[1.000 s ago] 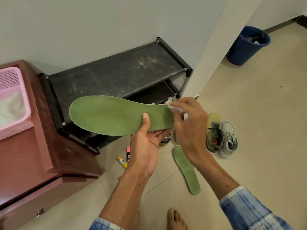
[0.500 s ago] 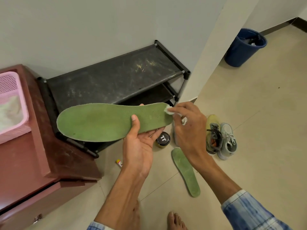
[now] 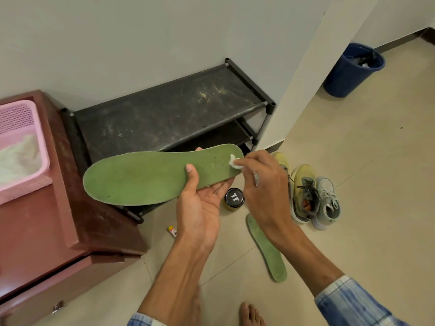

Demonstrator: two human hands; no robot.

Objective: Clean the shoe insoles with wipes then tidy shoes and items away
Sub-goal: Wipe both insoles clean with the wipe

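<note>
Far left: pink perforated plastic basket (image 3: 23, 147) on reddish-brown cabinet (image 3: 35, 231), dusty black two-tier shoe rack (image 3: 164, 114) beside it. Gripping long green insole (image 3: 141, 180) in front of the rack with left hand (image 3: 200, 208), thumb on top, fingers curled beneath. Pinching small white wipe (image 3: 234, 161) in right hand (image 3: 263, 184), pressed to that insole's right end. On floor, second green insole (image 3: 266, 250) lying flat, just left of yellow-and-grey laced sneakers (image 3: 308, 196); blue plastic bin (image 3: 346, 74) far right

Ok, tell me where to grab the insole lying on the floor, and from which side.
Pinch the floor insole at its near end, coming from above on the person's side. It lies flat and thin on the tile, so probably lift an edge first. That end is clear, while the far end sits by the jar and shoes.
</note>
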